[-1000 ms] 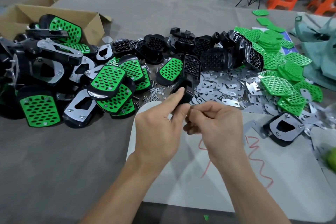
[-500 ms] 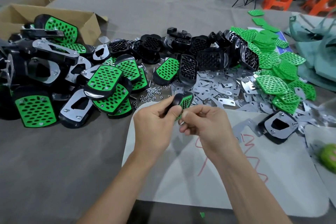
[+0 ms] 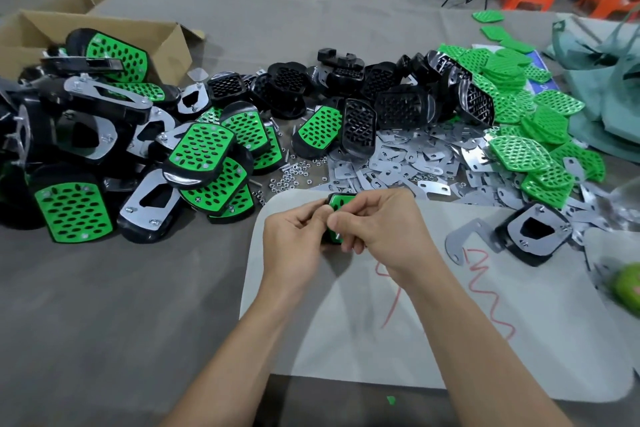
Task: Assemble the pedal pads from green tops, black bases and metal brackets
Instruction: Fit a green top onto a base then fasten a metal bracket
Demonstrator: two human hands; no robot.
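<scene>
Green-topped black pedal pad [image 3: 341, 202] sits at frame centre, over pale mat [image 3: 450, 340] on grey surface [image 3: 104, 305]. Left hand [image 3: 294, 243] grips its left edge; right hand [image 3: 384, 229] pinches its lower end, fingers curled. Finished pads [image 3: 204, 152] piled left, black perforated bases [image 3: 398, 107] upper centre, flat metal brackets [image 3: 408, 156] just below them, loose green tops [image 3: 519, 152] right.

We read loose green perforated plastic tops [image 3: 519, 152] as moulded, satin, faint sheen. Black gridded plastic bases [image 3: 398, 109]: glossier, highlights on rims. Flat silvery metal brackets [image 3: 408, 159]: bare sheet, smooth, bright reflections. Small green-and-black plastic pad [image 3: 341, 201]: same finishes. Tiny silvery metal nuts [image 3: 291, 178] glint. Brown cardboard box [image 3: 166, 45]: matt, dull. Grey tabletop covering [image 3: 104, 305]: matt, felt-like; we cannot confirm cloth. Pale sheet with red scribble [image 3: 346, 340]: smooth, matt.
</scene>
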